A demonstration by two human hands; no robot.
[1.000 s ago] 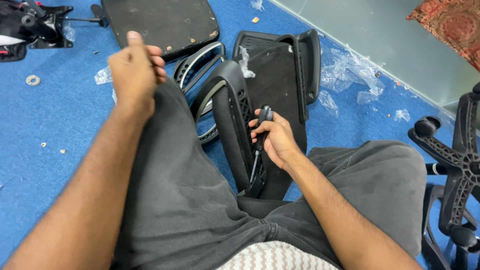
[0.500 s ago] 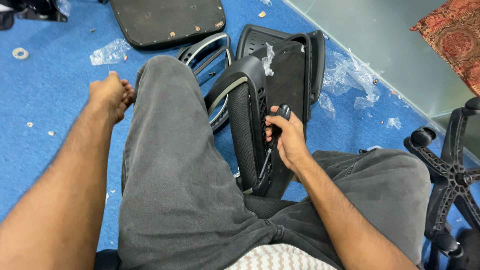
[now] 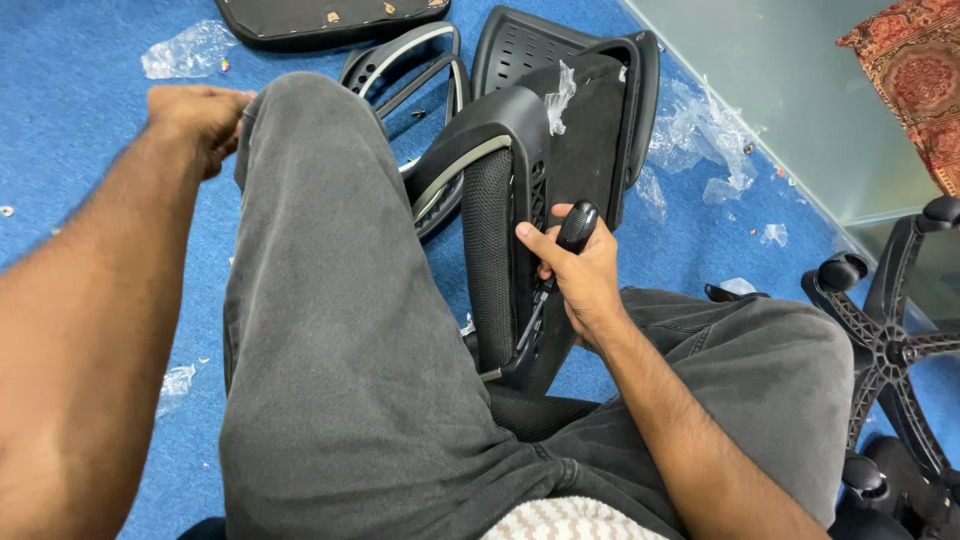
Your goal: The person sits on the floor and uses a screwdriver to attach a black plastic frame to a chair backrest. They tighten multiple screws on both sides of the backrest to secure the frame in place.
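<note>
A screwdriver (image 3: 560,262) with a black, rounded handle is held in the right hand (image 3: 580,280), whose grip is closed around the handle. Its thin dark shaft is pointed downward and to the left, tilted, with the tip set against the edge of a black chair back part (image 3: 500,230). This part is stood nearly upright between the legs, on the blue floor. It is made of black plastic, with a grey curved band along one side and a strip of black mesh down its front.

Screwdriver (image 3: 560,262) in right hand (image 3: 580,280) (chair back (image 3: 500,230) alongside)
</note>
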